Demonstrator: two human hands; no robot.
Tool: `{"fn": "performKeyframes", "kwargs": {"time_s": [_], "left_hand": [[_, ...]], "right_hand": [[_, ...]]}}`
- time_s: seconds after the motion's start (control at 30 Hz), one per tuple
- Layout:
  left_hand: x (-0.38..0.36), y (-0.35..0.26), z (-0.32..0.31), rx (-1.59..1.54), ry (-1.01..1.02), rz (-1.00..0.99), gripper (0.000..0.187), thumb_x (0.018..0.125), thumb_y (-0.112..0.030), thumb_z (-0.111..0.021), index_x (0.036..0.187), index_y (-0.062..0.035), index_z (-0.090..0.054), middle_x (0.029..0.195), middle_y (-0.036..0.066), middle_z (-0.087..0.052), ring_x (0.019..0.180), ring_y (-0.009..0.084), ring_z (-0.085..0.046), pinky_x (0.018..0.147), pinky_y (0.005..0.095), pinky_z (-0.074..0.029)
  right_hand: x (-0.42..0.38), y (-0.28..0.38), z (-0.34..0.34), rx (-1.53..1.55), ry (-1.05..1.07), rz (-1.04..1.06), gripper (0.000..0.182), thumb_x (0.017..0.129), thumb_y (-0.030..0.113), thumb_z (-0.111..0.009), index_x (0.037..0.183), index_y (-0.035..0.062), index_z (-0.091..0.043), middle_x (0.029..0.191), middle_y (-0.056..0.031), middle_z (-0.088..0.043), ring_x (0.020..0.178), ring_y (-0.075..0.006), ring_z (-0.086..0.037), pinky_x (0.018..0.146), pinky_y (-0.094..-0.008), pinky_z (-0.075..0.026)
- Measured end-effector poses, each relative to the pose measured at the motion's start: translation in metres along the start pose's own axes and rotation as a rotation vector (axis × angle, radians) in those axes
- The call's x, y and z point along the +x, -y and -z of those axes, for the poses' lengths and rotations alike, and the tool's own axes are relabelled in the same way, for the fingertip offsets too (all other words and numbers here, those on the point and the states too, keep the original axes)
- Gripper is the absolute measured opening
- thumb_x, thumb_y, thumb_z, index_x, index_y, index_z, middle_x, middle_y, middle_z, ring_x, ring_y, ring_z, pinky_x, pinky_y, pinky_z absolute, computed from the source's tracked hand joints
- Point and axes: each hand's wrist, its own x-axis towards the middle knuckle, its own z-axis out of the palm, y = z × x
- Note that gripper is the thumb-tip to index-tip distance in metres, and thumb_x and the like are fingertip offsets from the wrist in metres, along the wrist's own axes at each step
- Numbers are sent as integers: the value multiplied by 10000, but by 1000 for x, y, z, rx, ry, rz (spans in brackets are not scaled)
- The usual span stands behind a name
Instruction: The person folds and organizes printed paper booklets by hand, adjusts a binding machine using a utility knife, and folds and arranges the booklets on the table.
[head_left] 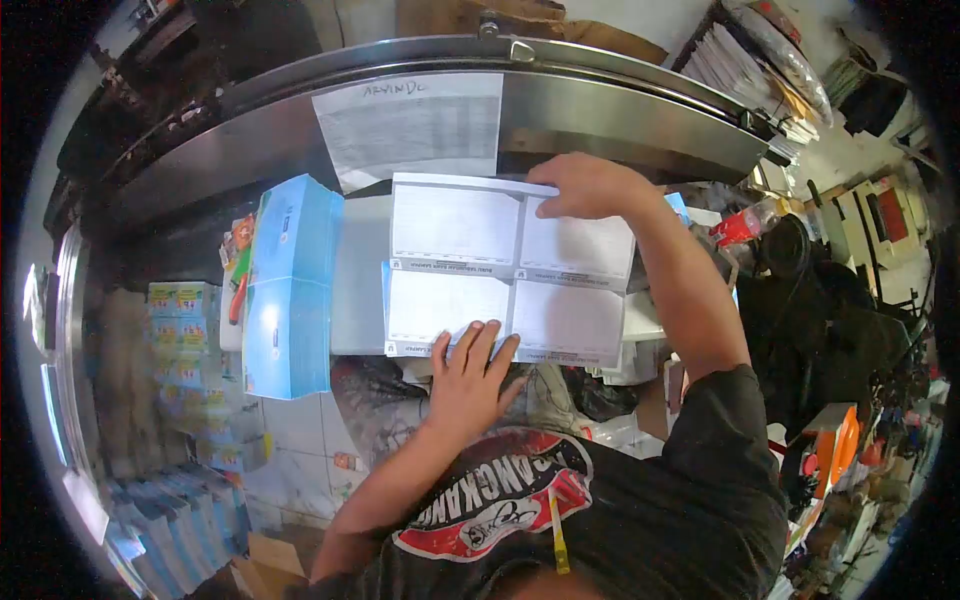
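A stack of white printed sheets, marked with four-panel forms and grey strips, lies in front of me on a light-topped table. My left hand rests on its near edge, palm down with the fingers spread. At the far edge, right of centre, my right hand has its thumb on top of the paper and its fingers curled over the edge. A bit of blue shows under the left side of the sheets. To the left stands a stack of glossy blue printed covers, apart from both hands.
A metal bar crosses behind the table, with a handwritten paper against it. Red-handled pliers or scissors lie left of the blue stack. A bottle with a red label is at the right. More blue stacks sit on the floor.
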Motion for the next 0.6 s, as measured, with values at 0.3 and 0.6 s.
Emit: {"fn": "performKeyframes", "kwargs": {"time_s": [0.3,0.6], "left_hand": [[-60,33,25,-263,-197,-50,554,710,-188,-791,1230,-136,-606,1323,133,-531,1226,353,-494,1011,542,-362],[-149,55,21,-240,-75,211,390,765,-125,-732,1135,-82,-618,1138,155,-597,1046,348,-578,890,448,-469]], "right_hand": [[2,75,149,-170,-1176,367,365,831,42,-571,1172,106,-683,1053,-137,-699,935,-312,-671,821,-356,-538],[234,100,30,-476,-704,222,331,838,131,-577,1151,142,-685,1114,-142,-623,1014,-309,-611,858,-464,-516]]}}
